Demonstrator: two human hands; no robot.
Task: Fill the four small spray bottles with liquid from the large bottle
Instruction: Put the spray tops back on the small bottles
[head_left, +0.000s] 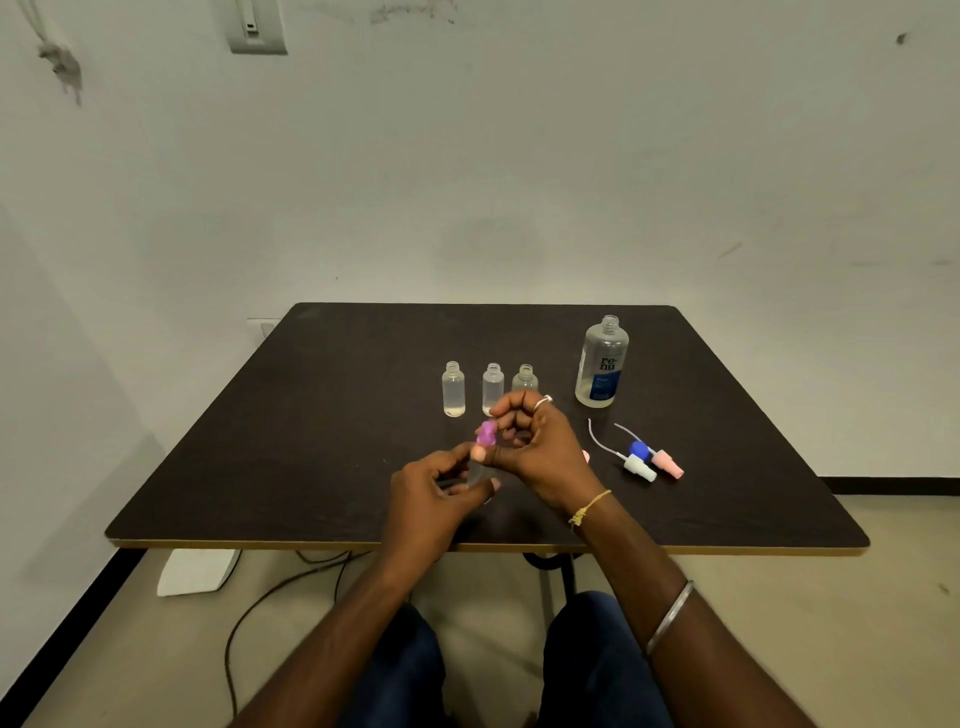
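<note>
Both hands are together over the middle of the table (260, 441), a little toward the near edge, working one small bottle. The left hand (441, 488) grips the clear fourth spray bottle (477, 470) by its body, thumb and fingers wrapped round it, holding it roughly upright. The right hand (535, 441) comes in from above, fingers curled on the purple spray head (487, 432) sitting at that bottle's neck. Whether the head is fully seated, I can't tell.

Just beyond the hands, three open small bottles stand in a row across the centre of the table, all without caps: the left bottle (453, 388) with a little liquid showing at its base, the middle bottle (492, 387) beside it, and the right bottle (525, 378) partly hidden behind the right hand's knuckles.

Toward the far right stands the large bottle (602, 364), upright, cap off, blue label facing us. In front of it, toward the right edge, three loose spray heads lie bunched together with their tubes trailing: a blue spray head (640, 449), a white spray head (639, 466) and a pink spray head (669, 463).
</note>
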